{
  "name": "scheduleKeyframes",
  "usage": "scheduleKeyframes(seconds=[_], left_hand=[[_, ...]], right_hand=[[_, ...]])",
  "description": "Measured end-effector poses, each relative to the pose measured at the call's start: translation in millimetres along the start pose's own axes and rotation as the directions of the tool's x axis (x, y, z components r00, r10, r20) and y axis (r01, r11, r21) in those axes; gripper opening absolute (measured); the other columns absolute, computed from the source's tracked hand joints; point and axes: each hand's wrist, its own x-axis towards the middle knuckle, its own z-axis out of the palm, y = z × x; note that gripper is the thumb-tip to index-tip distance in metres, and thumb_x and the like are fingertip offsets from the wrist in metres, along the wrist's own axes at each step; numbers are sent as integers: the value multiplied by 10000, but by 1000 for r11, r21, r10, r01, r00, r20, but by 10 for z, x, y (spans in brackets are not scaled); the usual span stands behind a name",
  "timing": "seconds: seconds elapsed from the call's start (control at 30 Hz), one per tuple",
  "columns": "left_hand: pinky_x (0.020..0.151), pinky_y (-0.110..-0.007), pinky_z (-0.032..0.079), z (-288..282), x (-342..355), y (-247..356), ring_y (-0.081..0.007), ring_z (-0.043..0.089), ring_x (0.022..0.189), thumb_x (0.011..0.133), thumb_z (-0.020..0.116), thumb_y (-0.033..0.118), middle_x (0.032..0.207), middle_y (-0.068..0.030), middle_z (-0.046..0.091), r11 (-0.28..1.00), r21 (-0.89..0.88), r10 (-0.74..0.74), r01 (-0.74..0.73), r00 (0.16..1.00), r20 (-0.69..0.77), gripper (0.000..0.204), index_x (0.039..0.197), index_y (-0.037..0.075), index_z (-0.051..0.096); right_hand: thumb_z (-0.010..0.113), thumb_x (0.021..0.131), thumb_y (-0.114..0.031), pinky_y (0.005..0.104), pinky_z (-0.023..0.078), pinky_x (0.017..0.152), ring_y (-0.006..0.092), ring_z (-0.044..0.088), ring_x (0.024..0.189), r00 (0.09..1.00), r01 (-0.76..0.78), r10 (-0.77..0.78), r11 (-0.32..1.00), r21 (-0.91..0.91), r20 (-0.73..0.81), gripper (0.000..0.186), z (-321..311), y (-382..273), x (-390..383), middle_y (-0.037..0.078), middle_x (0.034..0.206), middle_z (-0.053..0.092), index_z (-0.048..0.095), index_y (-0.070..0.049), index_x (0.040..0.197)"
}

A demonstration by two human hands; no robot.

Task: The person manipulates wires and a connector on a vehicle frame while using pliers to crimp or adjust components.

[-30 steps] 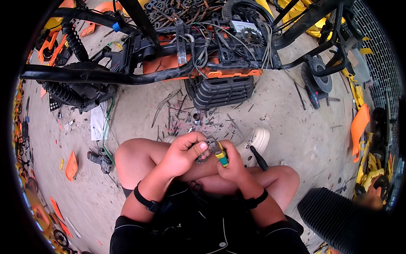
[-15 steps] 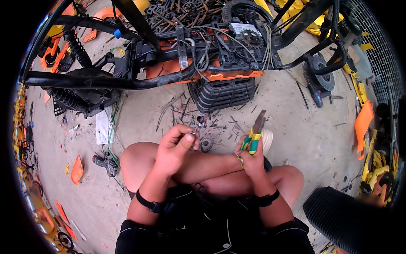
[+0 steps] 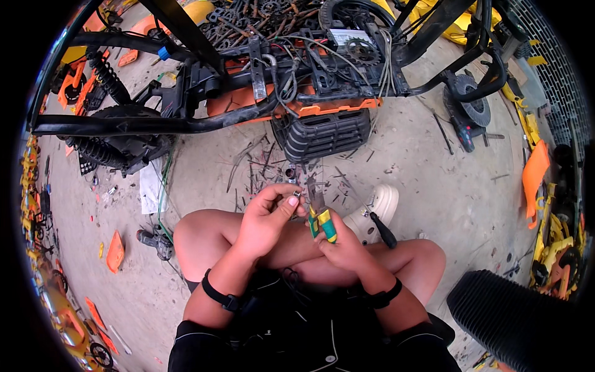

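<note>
Between the thumb and fingers of my left hand (image 3: pixel 268 214) is a small shiny metal part (image 3: pixel 297 194), too small to name. My right hand (image 3: pixel 344 247) grips pliers (image 3: pixel 321 218) with green and yellow handles, their jaws pointing up and away from me. The jaws stand close beside the metal part; whether they touch it I cannot tell. To the right of the pliers, a black-handled screwdriver (image 3: pixel 383 230) lies by the pale clog (image 3: pixel 384 204) on my foot.
A black vehicle frame (image 3: pixel 204 126) with cables spans the far side, a black ribbed crate-like part (image 3: pixel 325 136) beneath it. Dark scraps litter the concrete floor (image 3: pixel 427 186). A power drill (image 3: pixel 155 242) lies left of my knee; a black ribbed object (image 3: pixel 496 310) stands at right.
My right hand has brought the pliers leftward to my left hand, uncovering the clog and the screwdriver. My left hand, still pinching the metal part, has shifted slightly right.
</note>
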Motion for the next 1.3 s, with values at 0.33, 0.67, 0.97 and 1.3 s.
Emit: scheduleKeyframes(seconds=[0.33, 0.67, 0.97, 1.3], left_hand=[[831, -254, 542, 93, 7, -95, -106, 651, 906, 955, 682, 30, 1022, -61, 668, 991, 126, 52, -39, 993, -101, 166, 1105, -26, 640], [753, -275, 551, 156, -21, -100, -155, 673, 830, 904, 731, 51, 945, -94, 679, 836, 515, 294, -191, 948, -125, 146, 1014, -21, 668], [721, -310, 557, 172, -19, -54, -217, 690, 797, 878, 732, 37, 911, -119, 680, 709, 653, 413, -266, 907, -79, 143, 1001, -3, 671], [726, -357, 556, 166, -12, 17, -306, 685, 834, 860, 739, 18, 931, -145, 683, 547, 762, 493, -346, 869, 40, 144, 980, 7, 661]], right_hand=[[562, 798, 51, 413, 450, 1008, 369, 510, 1201, 986, 102, -125, 975, -196, -109, 788, 37, 15, 64, 233, 1379, 471, 285, -47, 1529], [578, 809, 43, 357, 509, 900, 241, 599, 1038, 993, 80, -95, 980, -183, -76, 822, 62, 14, 52, 151, 1210, 541, 245, -48, 1555], [569, 798, 50, 344, 537, 851, 210, 637, 984, 998, 35, -42, 989, -142, -42, 842, 49, -77, 22, 140, 1209, 559, 233, -48, 1564], [569, 777, 51, 388, 514, 864, 312, 614, 976, 999, 23, -25, 993, -119, -21, 819, 27, -129, 1, 241, 1330, 512, 281, -39, 1539]])
